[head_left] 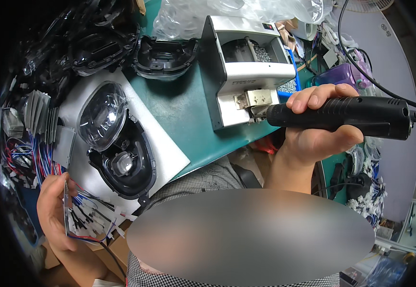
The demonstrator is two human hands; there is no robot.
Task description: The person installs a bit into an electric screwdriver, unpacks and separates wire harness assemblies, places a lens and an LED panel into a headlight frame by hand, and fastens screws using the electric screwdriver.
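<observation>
While the right hand [313, 134] grips a black electric screwdriver [341, 115] at the screw feeder [246, 71], the left hand [55, 210] clasps a small wired part [67, 210]; the headlamp housing [122, 158] on the desk [179, 110] lies open, seemingly unfinished.

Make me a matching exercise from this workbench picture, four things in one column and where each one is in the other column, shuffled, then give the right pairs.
Things
1. black electric screwdriver
2. small plate with wires
3. headlamp housing with clear lens
4. grey screw feeder box

Places
A. lying on the white sheet
B. gripped in the right hand
C. standing on the green table, at the screwdriver's tip
D. held in the left hand

Pairs: 1-B, 2-D, 3-A, 4-C
</observation>
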